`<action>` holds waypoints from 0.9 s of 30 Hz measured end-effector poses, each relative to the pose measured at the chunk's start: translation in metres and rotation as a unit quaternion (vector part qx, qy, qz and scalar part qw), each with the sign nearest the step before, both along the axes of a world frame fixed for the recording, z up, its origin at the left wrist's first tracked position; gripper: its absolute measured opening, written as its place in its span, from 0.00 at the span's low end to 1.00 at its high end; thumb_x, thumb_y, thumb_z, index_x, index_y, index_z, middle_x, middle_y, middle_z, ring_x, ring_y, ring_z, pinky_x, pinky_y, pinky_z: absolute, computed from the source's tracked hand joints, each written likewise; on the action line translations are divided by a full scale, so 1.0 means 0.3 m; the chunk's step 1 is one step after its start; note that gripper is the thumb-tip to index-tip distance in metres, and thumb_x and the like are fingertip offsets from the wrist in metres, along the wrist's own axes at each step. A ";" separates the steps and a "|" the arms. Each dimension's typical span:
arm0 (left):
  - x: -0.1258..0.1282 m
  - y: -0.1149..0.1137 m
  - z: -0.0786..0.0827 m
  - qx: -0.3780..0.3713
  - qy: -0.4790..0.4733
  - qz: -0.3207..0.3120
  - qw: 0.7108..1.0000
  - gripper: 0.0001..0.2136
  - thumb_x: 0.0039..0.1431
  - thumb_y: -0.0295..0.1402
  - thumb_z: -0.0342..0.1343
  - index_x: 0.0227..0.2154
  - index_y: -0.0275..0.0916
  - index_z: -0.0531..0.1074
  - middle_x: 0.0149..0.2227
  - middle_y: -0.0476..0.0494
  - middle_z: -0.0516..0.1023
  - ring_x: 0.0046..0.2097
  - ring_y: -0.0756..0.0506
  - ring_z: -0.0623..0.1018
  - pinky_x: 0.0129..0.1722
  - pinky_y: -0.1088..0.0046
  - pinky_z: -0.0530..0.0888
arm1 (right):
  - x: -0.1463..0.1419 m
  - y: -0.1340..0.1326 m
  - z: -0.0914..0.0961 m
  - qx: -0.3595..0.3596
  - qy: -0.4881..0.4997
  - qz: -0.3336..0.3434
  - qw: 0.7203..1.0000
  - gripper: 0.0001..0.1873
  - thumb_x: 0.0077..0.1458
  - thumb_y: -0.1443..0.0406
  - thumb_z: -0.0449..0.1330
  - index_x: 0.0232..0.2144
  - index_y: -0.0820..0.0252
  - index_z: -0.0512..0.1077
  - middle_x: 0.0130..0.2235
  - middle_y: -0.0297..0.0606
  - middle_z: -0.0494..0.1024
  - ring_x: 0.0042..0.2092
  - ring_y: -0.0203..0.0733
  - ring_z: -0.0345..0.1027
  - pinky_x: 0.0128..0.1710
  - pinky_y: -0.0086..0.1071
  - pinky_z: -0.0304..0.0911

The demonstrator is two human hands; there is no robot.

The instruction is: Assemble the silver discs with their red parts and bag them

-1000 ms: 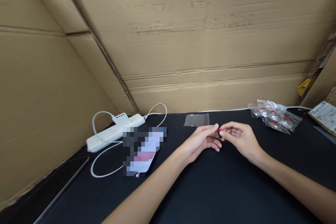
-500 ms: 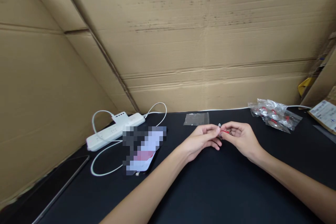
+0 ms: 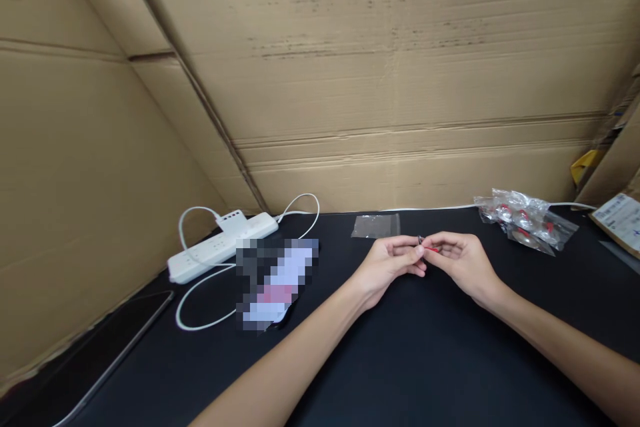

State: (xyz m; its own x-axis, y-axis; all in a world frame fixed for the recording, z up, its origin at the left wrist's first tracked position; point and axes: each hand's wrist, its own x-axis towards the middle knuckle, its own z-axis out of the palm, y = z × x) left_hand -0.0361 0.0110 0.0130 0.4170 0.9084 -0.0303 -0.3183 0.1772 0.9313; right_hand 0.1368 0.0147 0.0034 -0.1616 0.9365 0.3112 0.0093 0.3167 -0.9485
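Where left hand (image 3: 393, 263) and right hand (image 3: 463, 263) meet, a small red-and-dark item (image 3: 431, 249) is pinched

As I watch from my remote seat, the left thumb and fingers pinch its dark part and the right ones its red end, over the black table (image 3: 425, 360). I cannot make out its exact shape. Just beyond the left hand I see a flat clear bag (image 3: 375, 226); farther right, a pile of clear-bagged pieces (image 3: 524, 219). Off left lie a pixelated phone (image 3: 290, 273) and white power strip (image 3: 203, 255).
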 end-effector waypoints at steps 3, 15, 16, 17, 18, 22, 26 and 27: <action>0.003 -0.003 -0.005 0.011 0.009 0.008 1.000 0.21 0.46 0.36 0.71 0.41 0.29 0.77 0.33 0.39 0.79 0.32 0.47 0.78 0.38 0.66 0.75 | -0.001 0.002 -0.005 -0.008 0.001 0.001 1.000 0.12 0.43 0.59 0.70 0.29 0.60 0.79 0.32 0.40 0.82 0.33 0.43 0.77 0.38 0.38 0.74; 0.018 -0.003 -0.035 0.092 0.056 0.055 0.993 0.24 0.45 0.32 0.71 0.46 0.33 0.76 0.37 0.38 0.81 0.33 0.49 0.79 0.40 0.67 0.76 | 0.004 0.001 0.008 -0.097 0.050 0.017 0.994 0.13 0.37 0.60 0.74 0.26 0.61 0.79 0.29 0.37 0.80 0.30 0.39 0.74 0.33 0.32 0.70; 0.019 -0.002 -0.036 0.099 0.061 0.060 0.991 0.25 0.44 0.32 0.71 0.47 0.33 0.76 0.36 0.40 0.81 0.33 0.48 0.79 0.41 0.67 0.76 | 0.004 0.001 0.009 -0.104 0.055 0.020 0.993 0.13 0.38 0.60 0.74 0.26 0.61 0.79 0.28 0.37 0.80 0.30 0.38 0.74 0.33 0.31 0.70; 0.020 -0.002 -0.036 0.106 0.065 0.065 0.990 0.25 0.44 0.32 0.71 0.48 0.33 0.75 0.34 0.41 0.81 0.33 0.48 0.79 0.42 0.66 0.76 | 0.004 0.001 0.009 -0.110 0.061 0.022 0.992 0.13 0.38 0.61 0.73 0.26 0.61 0.79 0.28 0.37 0.80 0.30 0.37 0.73 0.33 0.31 0.69; 0.021 -0.003 -0.033 0.112 0.069 0.068 0.989 0.26 0.45 0.32 0.71 0.49 0.33 0.75 0.33 0.42 0.81 0.33 0.48 0.79 0.43 0.65 0.76 | 0.004 0.001 0.009 -0.116 0.069 0.025 0.991 0.12 0.39 0.61 0.73 0.27 0.61 0.79 0.27 0.36 0.79 0.29 0.36 0.72 0.32 0.30 0.68; 0.026 -0.010 -0.011 0.112 0.079 0.072 0.988 0.25 0.51 0.37 0.68 0.51 0.33 0.73 0.39 0.38 0.81 0.38 0.44 0.81 0.47 0.60 0.76 | 0.008 0.007 0.002 -0.123 0.083 0.030 0.988 0.12 0.41 0.61 0.72 0.29 0.61 0.80 0.27 0.36 0.79 0.29 0.36 0.71 0.32 0.30 0.65; 0.028 -0.015 0.004 0.072 0.042 0.073 0.994 0.24 0.56 0.39 0.63 0.52 0.31 0.72 0.43 0.33 0.80 0.41 0.42 0.81 0.51 0.57 0.75 | 0.020 0.020 -0.002 -0.110 0.071 0.004 0.991 0.12 0.42 0.61 0.72 0.29 0.61 0.80 0.29 0.38 0.80 0.29 0.36 0.70 0.33 0.32 0.66; 0.028 -0.015 0.004 0.063 0.034 0.079 0.994 0.22 0.55 0.38 0.64 0.50 0.31 0.73 0.43 0.34 0.80 0.40 0.42 0.81 0.51 0.56 0.75 | 0.022 0.022 -0.002 -0.106 0.065 0.001 0.992 0.12 0.42 0.61 0.72 0.30 0.61 0.80 0.29 0.38 0.80 0.29 0.36 0.70 0.33 0.33 0.67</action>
State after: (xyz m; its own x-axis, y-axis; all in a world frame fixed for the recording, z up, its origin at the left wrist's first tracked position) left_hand -0.0278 0.0065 0.0141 0.2698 0.9607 0.0652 -0.2681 0.0099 0.9633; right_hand 0.1434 0.0214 0.0028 -0.1352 0.9828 0.1256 -0.1188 0.1097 -0.9868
